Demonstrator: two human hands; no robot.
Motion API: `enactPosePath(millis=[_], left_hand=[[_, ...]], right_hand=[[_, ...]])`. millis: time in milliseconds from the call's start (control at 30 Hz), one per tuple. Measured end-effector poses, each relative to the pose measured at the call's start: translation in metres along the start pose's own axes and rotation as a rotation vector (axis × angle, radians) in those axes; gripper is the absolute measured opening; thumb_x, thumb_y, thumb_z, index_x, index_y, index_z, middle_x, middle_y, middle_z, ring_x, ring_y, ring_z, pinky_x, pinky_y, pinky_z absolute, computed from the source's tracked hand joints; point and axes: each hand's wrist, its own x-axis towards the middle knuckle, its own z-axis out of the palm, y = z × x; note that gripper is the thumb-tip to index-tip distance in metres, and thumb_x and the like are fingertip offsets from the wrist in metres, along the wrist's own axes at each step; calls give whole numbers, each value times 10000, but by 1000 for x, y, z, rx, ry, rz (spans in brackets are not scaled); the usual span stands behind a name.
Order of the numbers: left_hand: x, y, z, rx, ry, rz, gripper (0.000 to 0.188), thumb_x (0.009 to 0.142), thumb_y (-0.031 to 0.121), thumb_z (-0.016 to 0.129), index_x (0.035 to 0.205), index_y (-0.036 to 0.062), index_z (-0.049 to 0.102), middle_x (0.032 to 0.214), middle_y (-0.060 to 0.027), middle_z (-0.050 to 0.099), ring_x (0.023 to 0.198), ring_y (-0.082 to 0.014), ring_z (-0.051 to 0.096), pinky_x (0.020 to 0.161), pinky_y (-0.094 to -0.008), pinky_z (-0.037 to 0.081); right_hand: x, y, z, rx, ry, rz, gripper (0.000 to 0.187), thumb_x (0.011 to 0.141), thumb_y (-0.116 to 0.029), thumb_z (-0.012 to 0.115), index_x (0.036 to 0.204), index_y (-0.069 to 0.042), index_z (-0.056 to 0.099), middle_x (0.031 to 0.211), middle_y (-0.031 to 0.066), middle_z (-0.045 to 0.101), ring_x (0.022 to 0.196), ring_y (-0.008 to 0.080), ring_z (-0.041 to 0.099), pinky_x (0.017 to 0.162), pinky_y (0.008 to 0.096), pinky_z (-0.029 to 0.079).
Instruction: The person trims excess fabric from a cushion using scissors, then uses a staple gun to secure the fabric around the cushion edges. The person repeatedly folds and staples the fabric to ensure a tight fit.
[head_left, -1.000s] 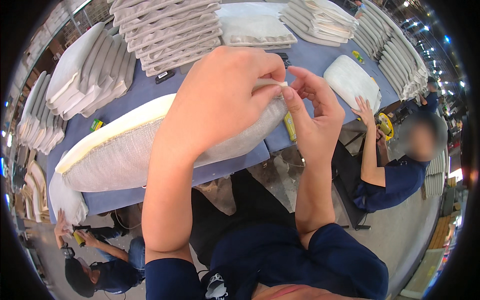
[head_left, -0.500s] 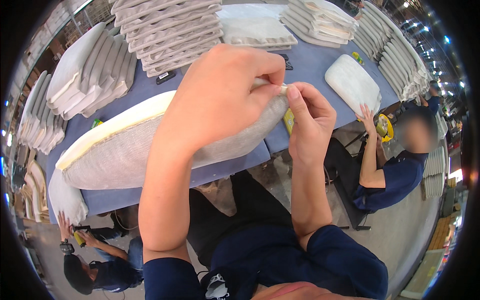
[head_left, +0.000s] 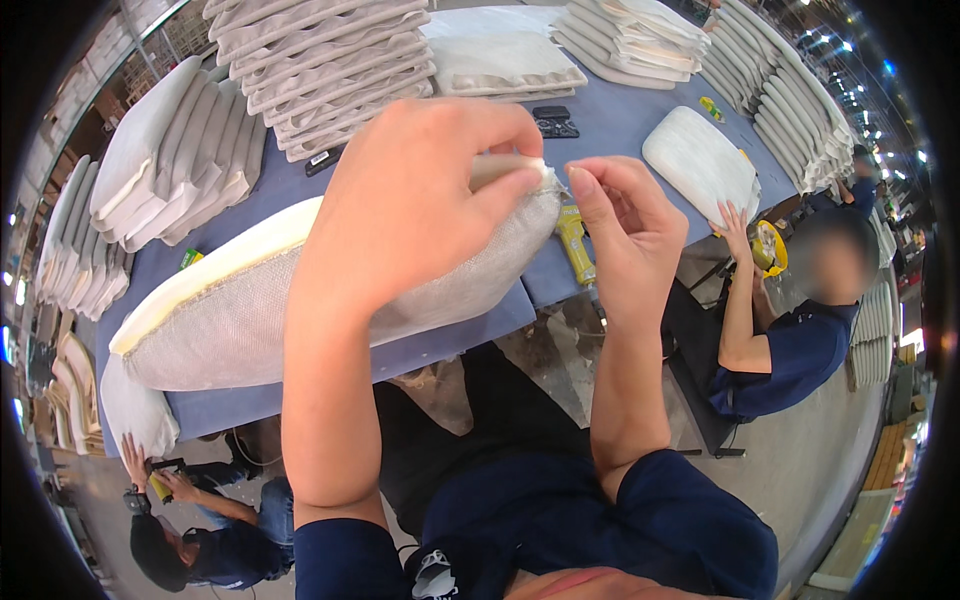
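Observation:
A long cushion piece in grey mesh fabric (head_left: 215,335), with a pale cream-yellow edge strip, is tilted up on its side in front of me. My left hand (head_left: 420,215) pinches its upper right corner between thumb and fingers, the arm crossing over the cushion. Just right of that corner, my right hand (head_left: 635,220) has thumb and forefinger pressed together, a small gap away from the fabric. Whatever sits in that pinch is too small to make out. Behind the right hand, a yellow hand tool (head_left: 575,245) lies at the blue table's edge.
On the blue table (head_left: 590,120) stand stacks of grey cushions (head_left: 320,70) and more stacks (head_left: 170,150) at left. Black objects (head_left: 555,122) lie behind my hands. A co-worker (head_left: 800,340) at right touches a pale cushion (head_left: 700,160); another (head_left: 200,540) works lower left.
My right hand has moved right, away from the cushion's corner, which it was touching. My left hand and the corner have shifted slightly left, uncovering more of the yellow tool.

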Motion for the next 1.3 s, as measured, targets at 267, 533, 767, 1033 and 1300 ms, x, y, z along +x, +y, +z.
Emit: enactPosePath(millis=[267, 533, 767, 1033, 1300], left_hand=[[-3, -2, 3, 25, -17, 56, 184, 894, 177, 748, 979, 13, 750, 902, -158, 732, 861, -375, 695, 770, -424, 544], [-1, -7, 7, 67, 19, 101, 179, 909, 179, 729, 981, 16, 739, 904, -170, 729, 853, -399, 688, 761, -441, 540], [1, -9, 8, 80, 6, 61, 158, 894, 156, 728, 962, 14, 738, 886, -176, 724, 831, -403, 675, 743, -454, 521], [0, -9, 12, 97, 39, -3, 150, 891, 146, 732, 931, 1, 737, 832, -183, 709, 807, -402, 663, 742, -456, 515], [12, -25, 3, 9, 4, -21, 226, 877, 204, 763, 972, 0, 762, 855, -183, 737, 801, -380, 689, 766, -414, 534]], right_hand=[[3, -5, -1, -82, -102, 20, 157, 914, -100, 825, 1033, 0, 805, 954, 49, 763, 833, 122, 624, 771, 278, 482], [12, -7, -4, -111, -197, 29, 131, 920, -125, 813, 964, -11, 768, 917, 32, 730, 783, 102, 595, 716, 284, 460], [-1, -17, 18, -93, -173, 265, 146, 1078, -137, 607, 1117, 2, 621, 923, 23, 616, 764, 86, 527, 696, 247, 418], [-18, 10, 17, 196, -66, 3, 267, 1170, -265, 443, 1198, -18, 537, 1086, 30, 546, 941, 96, 453, 855, 254, 404], [-15, 9, -7, 190, -44, 23, 250, 1123, -200, 397, 1002, -20, 522, 991, 53, 509, 918, 135, 424, 848, 280, 380]])
